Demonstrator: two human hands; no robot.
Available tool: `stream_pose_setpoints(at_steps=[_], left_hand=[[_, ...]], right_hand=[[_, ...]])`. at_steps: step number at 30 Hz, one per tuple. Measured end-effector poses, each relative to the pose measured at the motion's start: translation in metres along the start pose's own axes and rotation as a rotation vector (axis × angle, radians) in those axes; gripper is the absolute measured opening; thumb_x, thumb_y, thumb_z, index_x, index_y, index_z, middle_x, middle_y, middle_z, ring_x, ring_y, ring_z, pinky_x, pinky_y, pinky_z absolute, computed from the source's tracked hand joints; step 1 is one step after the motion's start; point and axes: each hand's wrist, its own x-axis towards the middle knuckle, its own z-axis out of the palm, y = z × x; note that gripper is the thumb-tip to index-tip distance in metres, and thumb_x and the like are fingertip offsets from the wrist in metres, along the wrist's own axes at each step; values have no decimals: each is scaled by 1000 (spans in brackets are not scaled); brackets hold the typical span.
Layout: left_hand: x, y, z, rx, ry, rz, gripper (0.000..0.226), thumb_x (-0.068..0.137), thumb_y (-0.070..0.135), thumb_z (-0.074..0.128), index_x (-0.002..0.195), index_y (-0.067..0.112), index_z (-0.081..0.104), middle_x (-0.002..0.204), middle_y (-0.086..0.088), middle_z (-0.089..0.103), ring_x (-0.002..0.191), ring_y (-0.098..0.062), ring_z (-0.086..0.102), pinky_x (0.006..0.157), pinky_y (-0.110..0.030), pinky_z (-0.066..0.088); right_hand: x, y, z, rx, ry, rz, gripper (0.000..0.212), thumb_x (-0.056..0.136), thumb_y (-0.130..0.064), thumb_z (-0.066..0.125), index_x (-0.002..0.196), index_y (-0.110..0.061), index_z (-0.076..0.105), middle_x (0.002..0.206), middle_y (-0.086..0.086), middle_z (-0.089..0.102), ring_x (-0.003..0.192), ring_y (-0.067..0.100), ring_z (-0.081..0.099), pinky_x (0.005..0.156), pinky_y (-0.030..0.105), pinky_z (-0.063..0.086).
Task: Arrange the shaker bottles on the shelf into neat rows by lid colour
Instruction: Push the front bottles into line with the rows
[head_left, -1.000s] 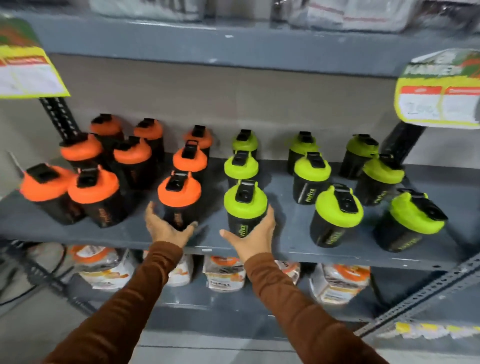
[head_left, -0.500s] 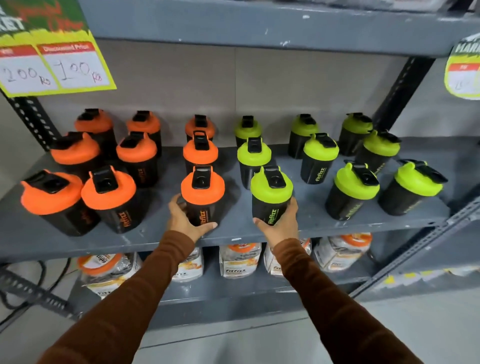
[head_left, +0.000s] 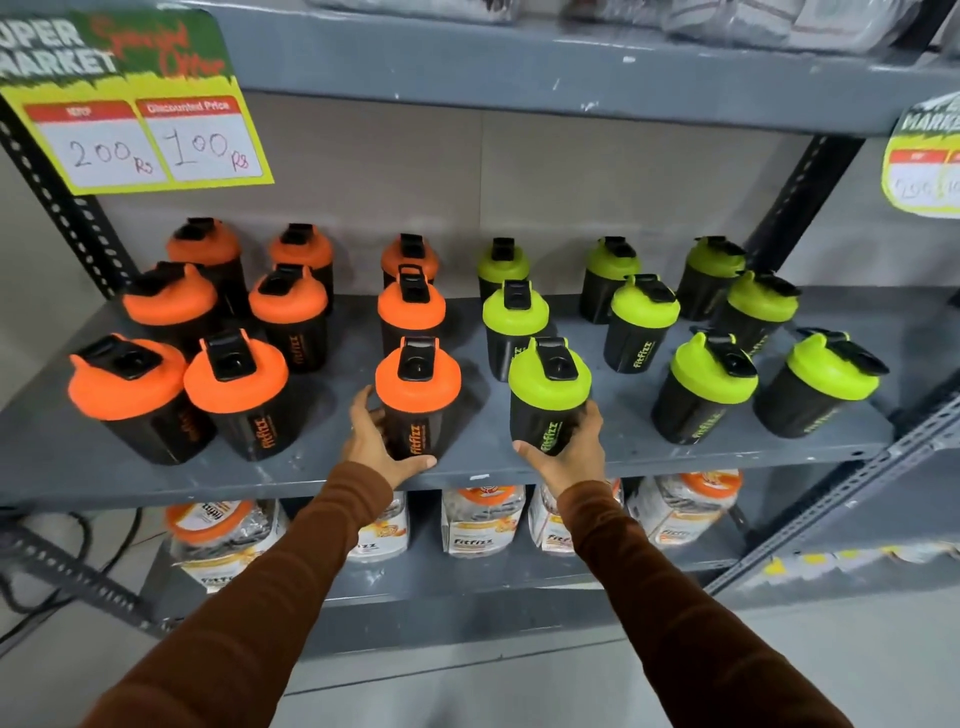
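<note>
Black shaker bottles stand on a grey metal shelf (head_left: 649, 452). Several with orange lids fill the left half; several with green lids fill the right half. My left hand (head_left: 371, 447) grips the base of the front orange-lid bottle (head_left: 417, 397) near the shelf's front edge. My right hand (head_left: 569, 454) grips the base of the front green-lid bottle (head_left: 548, 395) beside it. Both bottles rest upright on the shelf, about a hand's width apart. Two more orange-lid bottles (head_left: 234, 392) sit tilted at the front left.
A yellow price sign (head_left: 137, 135) hangs from the shelf above at left, another sign (head_left: 922, 166) at right. Jars with orange lids (head_left: 483, 519) sit on the lower shelf. Slotted uprights (head_left: 800, 192) flank the bay. Cables (head_left: 78, 561) lie on the floor at left.
The view has moved closer and shifted slightly. Both hands stay on the same two front bottles, which sit in much the same spots on the shelf.
</note>
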Motion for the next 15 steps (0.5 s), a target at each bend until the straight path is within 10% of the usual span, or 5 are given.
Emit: stream_pose_setpoints(at_steps=[15], left_hand=[[-2,0,-2,13,28,-25,114,46,4,87,134,24,17,130,-20,46,108,-19,45,94,-31,36]], right_hand=[[0,3,1,47,-33,-21,103,56,-6,86,137,-15,22,137,9,42,124,23,46,104,31,36]])
